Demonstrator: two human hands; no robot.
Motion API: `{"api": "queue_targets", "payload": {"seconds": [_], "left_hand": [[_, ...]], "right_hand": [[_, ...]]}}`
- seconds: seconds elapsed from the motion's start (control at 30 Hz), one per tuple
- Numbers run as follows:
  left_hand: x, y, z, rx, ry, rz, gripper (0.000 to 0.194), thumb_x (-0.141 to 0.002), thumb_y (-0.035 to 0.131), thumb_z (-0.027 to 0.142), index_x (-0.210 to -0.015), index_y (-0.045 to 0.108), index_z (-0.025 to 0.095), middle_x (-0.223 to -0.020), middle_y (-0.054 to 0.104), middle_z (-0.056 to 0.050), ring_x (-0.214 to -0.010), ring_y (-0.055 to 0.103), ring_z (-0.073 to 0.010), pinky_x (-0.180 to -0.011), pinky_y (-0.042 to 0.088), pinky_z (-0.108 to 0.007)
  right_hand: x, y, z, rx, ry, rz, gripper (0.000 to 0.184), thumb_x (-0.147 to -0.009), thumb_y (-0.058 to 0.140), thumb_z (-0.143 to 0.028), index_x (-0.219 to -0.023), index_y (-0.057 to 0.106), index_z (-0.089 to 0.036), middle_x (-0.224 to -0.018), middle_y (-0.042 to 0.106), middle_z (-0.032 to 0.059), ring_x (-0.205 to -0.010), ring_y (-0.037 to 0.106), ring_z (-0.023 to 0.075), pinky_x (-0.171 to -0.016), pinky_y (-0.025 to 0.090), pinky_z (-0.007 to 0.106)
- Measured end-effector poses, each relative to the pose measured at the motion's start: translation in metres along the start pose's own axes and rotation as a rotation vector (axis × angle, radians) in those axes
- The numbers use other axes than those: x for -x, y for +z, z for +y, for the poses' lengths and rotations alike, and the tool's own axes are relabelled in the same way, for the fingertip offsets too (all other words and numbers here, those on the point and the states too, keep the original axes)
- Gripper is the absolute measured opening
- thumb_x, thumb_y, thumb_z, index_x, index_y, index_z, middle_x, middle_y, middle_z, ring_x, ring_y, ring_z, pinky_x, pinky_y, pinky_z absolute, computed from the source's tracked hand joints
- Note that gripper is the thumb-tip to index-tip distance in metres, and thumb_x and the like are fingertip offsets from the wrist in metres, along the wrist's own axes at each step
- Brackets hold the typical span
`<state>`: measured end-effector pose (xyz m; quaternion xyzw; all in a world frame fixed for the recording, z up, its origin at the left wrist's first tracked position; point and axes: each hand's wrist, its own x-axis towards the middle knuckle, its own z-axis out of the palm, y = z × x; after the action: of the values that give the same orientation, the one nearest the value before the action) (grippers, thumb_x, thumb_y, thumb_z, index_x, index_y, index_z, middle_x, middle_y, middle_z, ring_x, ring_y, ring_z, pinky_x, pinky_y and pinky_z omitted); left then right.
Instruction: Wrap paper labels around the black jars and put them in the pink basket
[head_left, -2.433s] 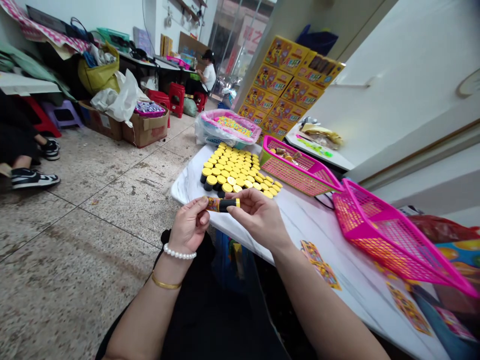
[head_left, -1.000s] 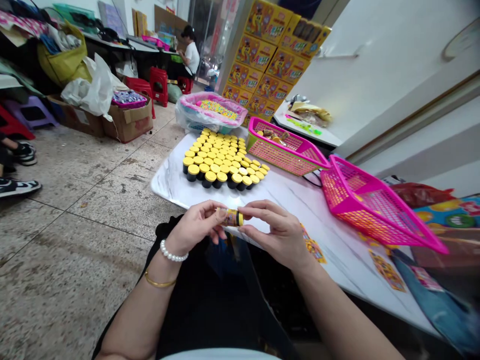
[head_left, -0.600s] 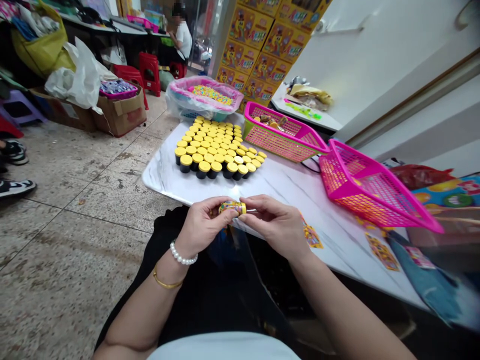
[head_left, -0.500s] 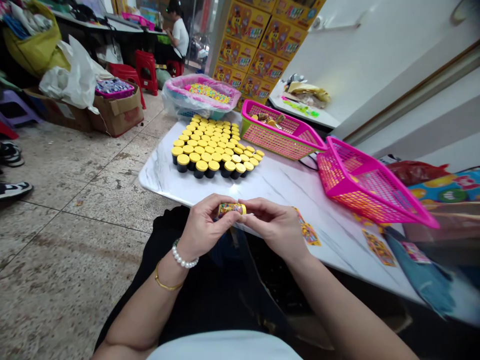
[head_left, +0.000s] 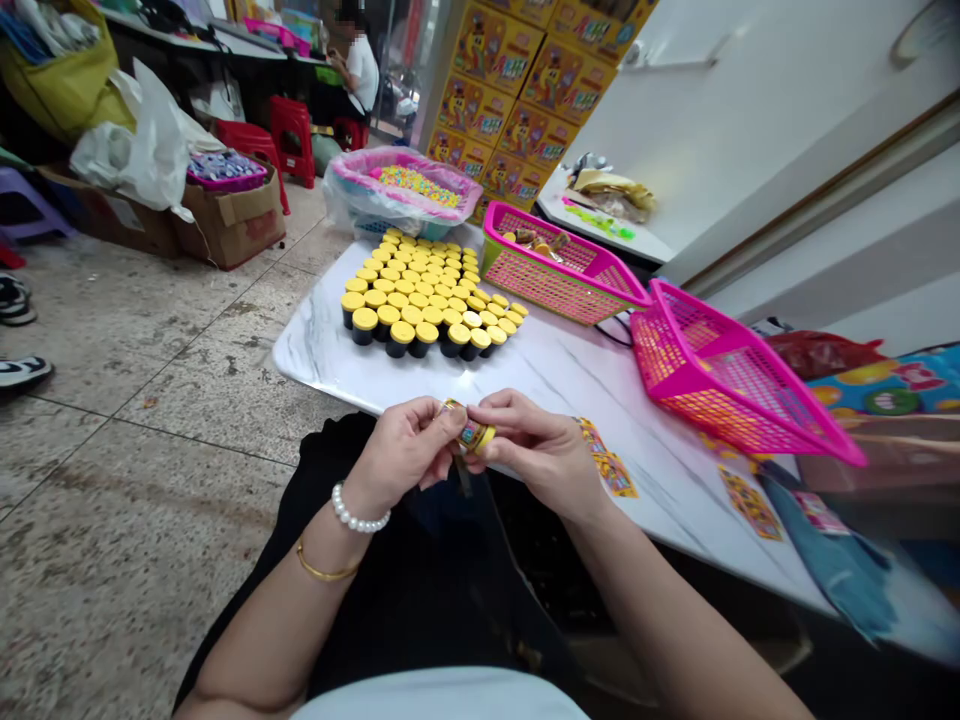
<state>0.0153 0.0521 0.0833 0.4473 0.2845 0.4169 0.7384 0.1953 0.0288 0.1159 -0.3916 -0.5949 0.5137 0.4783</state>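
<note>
A small black tube with a yellow cap and a colourful label [head_left: 471, 433] is held between both hands over my lap, at the near edge of the white marble table [head_left: 570, 385]. My left hand [head_left: 403, 453] pinches its left end. My right hand [head_left: 534, 450] grips the capped end, fingers curled round it. Several identical yellow-capped tubes [head_left: 427, 300] stand upright in a tight block farther back on the table. Loose colourful stickers [head_left: 609, 463] lie on the table just right of my right hand.
Two pink mesh baskets [head_left: 559, 275] [head_left: 720, 375] sit on the table's right side. A plastic-lined tub of coloured pieces [head_left: 405, 190] stands behind the tubes. Yellow cartons [head_left: 525, 110] are stacked at the back. Another person [head_left: 360, 70] sits far off; cardboard boxes [head_left: 225, 205] rest on the floor.
The tube has tilted, its capped end now lower, and the label covers more of it than 2.4 s ago. My view has shifted down and right.
</note>
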Motion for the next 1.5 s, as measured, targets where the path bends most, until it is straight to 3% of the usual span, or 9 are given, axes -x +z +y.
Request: {"api": "queue_targets", "payload": {"seconds": [0.13, 0.27, 0.47, 0.6, 0.8, 0.97, 1.2, 1.4, 1.5], "left_hand": [[-0.001, -0.001, 0.002, 0.18, -0.072, -0.045, 0.046, -0.076, 0.073, 0.057, -0.084, 0.059, 0.014, -0.058, 0.059, 0.003, -0.035, 0.041, -0.003, -0.03, 0.026, -0.014], [0.0, -0.002, 0.004, 0.155, -0.139, -0.022, 0.051, -0.073, 0.073, 0.063, -0.074, 0.054, 0.016, -0.052, 0.055, 0.006, -0.029, 0.035, -0.0017, -0.026, 0.019, -0.013], [0.002, -0.001, 0.004, 0.152, -0.172, -0.029, 0.053, -0.074, 0.069, 0.068, -0.077, 0.054, 0.017, -0.048, 0.056, 0.005, -0.027, 0.034, -0.0028, -0.025, 0.019, -0.014], [0.002, 0.0, 0.004, 0.16, -0.178, -0.073, 0.056, -0.071, 0.07, 0.069, -0.079, 0.057, 0.016, -0.048, 0.055, 0.005, -0.027, 0.033, -0.0025, -0.025, 0.018, -0.013], [0.002, 0.004, 0.002, 0.194, -0.131, 0.14, 0.057, -0.066, 0.074, 0.07, -0.074, 0.051, 0.018, -0.046, 0.053, 0.007, -0.026, 0.033, -0.0031, -0.024, 0.018, -0.014], [0.001, 0.005, 0.001, 0.2, -0.107, 0.157, 0.055, -0.065, 0.079, 0.064, -0.079, 0.056, 0.016, -0.049, 0.053, 0.007, -0.03, 0.035, -0.0027, -0.027, 0.018, -0.014], [-0.001, 0.008, -0.001, 0.165, 0.042, 0.112, 0.051, -0.067, 0.081, 0.057, -0.087, 0.059, 0.015, -0.053, 0.05, 0.008, -0.036, 0.034, -0.0011, -0.033, 0.022, -0.013], [0.001, 0.007, 0.0, 0.158, -0.002, 0.119, 0.049, -0.072, 0.077, 0.058, -0.084, 0.055, 0.016, -0.054, 0.05, 0.008, -0.036, 0.033, -0.0018, -0.033, 0.02, -0.015], [0.0, 0.008, -0.001, 0.153, 0.078, 0.096, 0.046, -0.071, 0.081, 0.051, -0.087, 0.056, 0.016, -0.059, 0.051, 0.008, -0.04, 0.033, -0.001, -0.037, 0.023, -0.015]], "right_hand": [[-0.001, 0.004, 0.004, -0.083, -0.061, 0.002, 0.013, -0.078, 0.081, -0.024, -0.091, 0.081, -0.026, -0.089, 0.054, -0.0012, -0.049, 0.068, 0.009, -0.038, 0.058, 0.02], [-0.003, 0.007, 0.006, -0.07, -0.078, 0.018, 0.009, -0.079, 0.081, -0.027, -0.088, 0.08, -0.025, -0.086, 0.053, -0.0022, -0.044, 0.065, 0.0068, -0.034, 0.054, 0.017], [-0.004, 0.009, -0.001, 0.088, -0.075, -0.06, 0.018, -0.076, 0.083, -0.026, -0.094, 0.081, -0.026, -0.093, 0.054, 0.0001, -0.06, 0.068, 0.0094, -0.053, 0.064, 0.025], [-0.003, 0.012, 0.003, 0.083, -0.164, -0.033, 0.01, -0.078, 0.082, -0.023, -0.087, 0.079, -0.026, -0.086, 0.051, -0.0023, -0.055, 0.068, 0.0087, -0.048, 0.062, 0.023], [0.003, 0.018, 0.012, 0.271, -0.187, 0.158, 0.025, -0.076, 0.083, -0.032, -0.099, 0.075, -0.026, -0.095, 0.057, 0.0007, -0.07, 0.069, 0.0119, -0.061, 0.064, 0.026], [0.014, 0.024, 0.012, 0.53, -0.241, 0.318, 0.024, -0.078, 0.08, -0.024, -0.1, 0.073, -0.024, -0.098, 0.063, 0.0032, -0.084, 0.07, 0.0156, -0.075, 0.066, 0.032], [0.011, 0.033, 0.011, 0.184, 0.097, 0.408, 0.028, -0.075, 0.083, -0.039, -0.088, 0.069, -0.018, -0.077, 0.075, 0.0027, -0.066, 0.073, 0.0171, -0.067, 0.066, 0.032], [0.013, 0.033, 0.013, 0.412, -0.126, 0.472, 0.032, -0.071, 0.085, -0.032, -0.1, 0.073, -0.023, -0.085, 0.074, 0.0024, -0.073, 0.073, 0.0163, -0.072, 0.065, 0.031], [0.011, 0.031, 0.014, 0.338, -0.051, 0.474, 0.024, -0.073, 0.084, -0.035, -0.09, 0.074, -0.021, -0.08, 0.075, 0.003, -0.068, 0.072, 0.0164, -0.069, 0.066, 0.033]]}}
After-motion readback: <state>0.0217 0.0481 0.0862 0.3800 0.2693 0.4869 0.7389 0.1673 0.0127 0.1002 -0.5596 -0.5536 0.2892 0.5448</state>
